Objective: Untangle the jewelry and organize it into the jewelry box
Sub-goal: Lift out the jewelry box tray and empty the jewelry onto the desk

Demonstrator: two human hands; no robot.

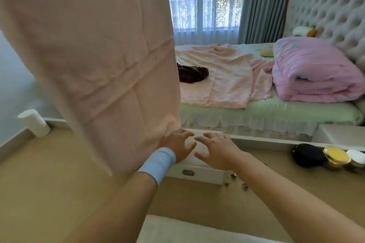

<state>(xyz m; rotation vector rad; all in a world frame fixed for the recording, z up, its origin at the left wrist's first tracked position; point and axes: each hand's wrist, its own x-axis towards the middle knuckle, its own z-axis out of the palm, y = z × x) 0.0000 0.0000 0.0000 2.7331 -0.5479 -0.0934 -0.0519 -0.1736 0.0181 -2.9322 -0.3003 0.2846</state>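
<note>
On the wooden floor by the bed, my left grip and right grip are spread over the white jewelry box, fingers loose, holding nothing, likely to lift its lid; small jewelry pieces lie scattered just right of it

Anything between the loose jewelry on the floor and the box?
Nothing visible. The jewelry pieces lie on bare floor right of the jewelry box. Its lid looks shut, with left hand and right hand spread over it. The pink cloth hangs left, off the path.
</note>
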